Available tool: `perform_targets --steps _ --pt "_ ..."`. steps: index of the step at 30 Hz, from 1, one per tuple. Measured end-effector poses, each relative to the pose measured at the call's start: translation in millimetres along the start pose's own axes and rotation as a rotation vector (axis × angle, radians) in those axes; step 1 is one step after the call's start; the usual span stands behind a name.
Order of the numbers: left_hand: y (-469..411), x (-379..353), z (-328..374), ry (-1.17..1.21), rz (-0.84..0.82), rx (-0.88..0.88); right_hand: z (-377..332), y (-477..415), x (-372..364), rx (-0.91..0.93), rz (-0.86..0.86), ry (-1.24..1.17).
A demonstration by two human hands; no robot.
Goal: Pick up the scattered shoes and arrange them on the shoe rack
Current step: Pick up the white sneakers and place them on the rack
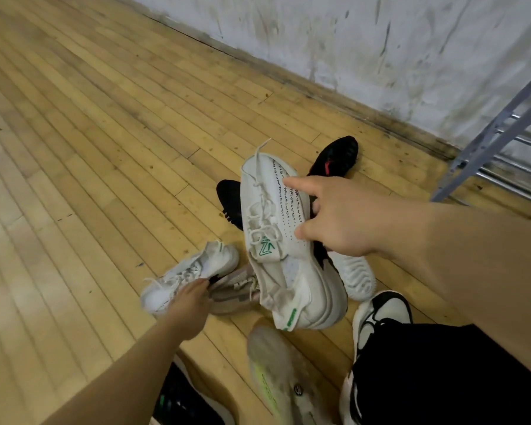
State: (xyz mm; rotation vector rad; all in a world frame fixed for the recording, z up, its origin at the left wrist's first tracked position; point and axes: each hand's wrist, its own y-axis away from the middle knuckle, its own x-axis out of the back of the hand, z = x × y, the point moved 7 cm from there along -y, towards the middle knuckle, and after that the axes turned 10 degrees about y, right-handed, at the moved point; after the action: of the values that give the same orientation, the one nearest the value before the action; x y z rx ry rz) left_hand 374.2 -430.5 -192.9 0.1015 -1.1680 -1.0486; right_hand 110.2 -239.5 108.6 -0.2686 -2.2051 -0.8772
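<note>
My right hand [341, 216] grips a white sneaker with green logo [276, 228] by its side, lifted above the pile with its toe pointing away from me. My left hand [186, 305] reaches down onto a second white sneaker [193, 277] lying on the wooden floor, fingers at its collar; a firm grip is not clear. A beige shoe [233, 289] lies right beside that hand. Two black shoes [334, 161] [229, 199] lie behind the lifted sneaker. The grey metal shoe rack [488, 139] stands at the right against the wall.
A white sole-up shoe [354, 276] lies under my right wrist. A pale shoe with a neon stripe [273, 372], a black-and-green shoe [178, 400] and a black-and-white sneaker [380, 314] sit near the bottom edge. A scuffed white wall [350, 41] borders the floor.
</note>
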Motion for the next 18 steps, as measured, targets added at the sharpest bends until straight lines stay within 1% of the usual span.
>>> perform_targets --steps 3,4,6,7,10,15,18 --pt "55 -14 -12 0.140 -0.064 0.017 -1 -1 -5 -0.019 -0.019 -0.004" --pt "67 -12 -4 0.193 -0.038 0.011 -1 -1 -7 -0.024 -0.021 -0.010" --pt "73 -2 20 0.289 0.092 0.022 -2 -1 -12 -0.028 -0.025 -0.015" --pt "70 2 34 0.304 0.118 0.023 -3 0 -15 -0.028 -0.028 -0.014" --pt "46 3 65 0.294 0.125 -0.005 -6 1 -18 -0.021 -0.036 0.007" --pt "1 -17 70 0.288 0.057 0.183 -2 -4 -10 -0.013 -0.018 0.030" --pt "-9 -25 63 0.216 0.038 0.195 3 -5 -2 -0.018 0.008 0.051"
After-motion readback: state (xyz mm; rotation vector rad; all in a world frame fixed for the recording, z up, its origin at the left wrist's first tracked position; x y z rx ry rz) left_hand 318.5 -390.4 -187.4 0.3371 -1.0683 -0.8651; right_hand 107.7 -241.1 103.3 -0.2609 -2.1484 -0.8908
